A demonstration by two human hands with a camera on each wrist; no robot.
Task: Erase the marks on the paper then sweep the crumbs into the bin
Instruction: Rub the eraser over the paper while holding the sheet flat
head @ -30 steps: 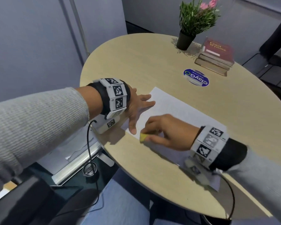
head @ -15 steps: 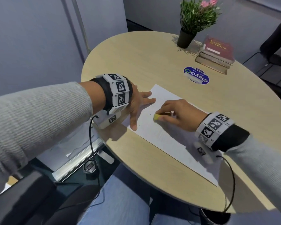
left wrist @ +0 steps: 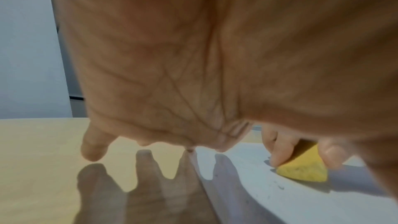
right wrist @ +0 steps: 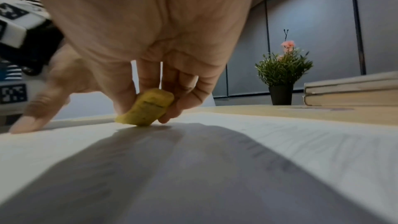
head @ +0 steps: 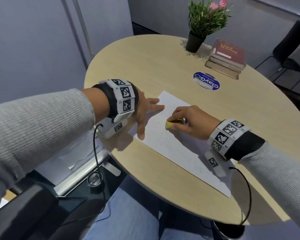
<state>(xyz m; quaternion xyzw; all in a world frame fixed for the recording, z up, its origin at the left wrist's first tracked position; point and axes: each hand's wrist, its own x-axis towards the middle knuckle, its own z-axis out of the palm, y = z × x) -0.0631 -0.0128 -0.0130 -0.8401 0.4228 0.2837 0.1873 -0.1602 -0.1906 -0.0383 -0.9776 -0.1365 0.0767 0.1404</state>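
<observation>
While the left hand (head: 145, 110) lies flat with fingers spread and straight, pressing down the near-left corner of the sheet of paper (head: 177, 153), the right hand (head: 192, 122) pinches a yellow eraser (head: 170, 125) between thumb and fingertips. That right grip is closed round the eraser, whose worn tip touches the paper just beside the left thumb; the left grip is open and holds nothing. In the right wrist view the eraser (right wrist: 146, 108) stands tilted, its lower end on the sheet, with dark print on its side too blurred to read. Small dark crumbs (left wrist: 280, 187) lie on the paper near the eraser tip in the left wrist view. The paper sits on the round wooden bench (head: 145, 58), reaching toward its near edge. Farther back lies a blue round sticker (head: 206, 81) reading "ClayGo", seen upside down. Beyond it a stack of books (head: 227, 58) carries a red cover titled "Legal Writing", beside a potted plant (head: 204, 23) with pink flowers.
</observation>
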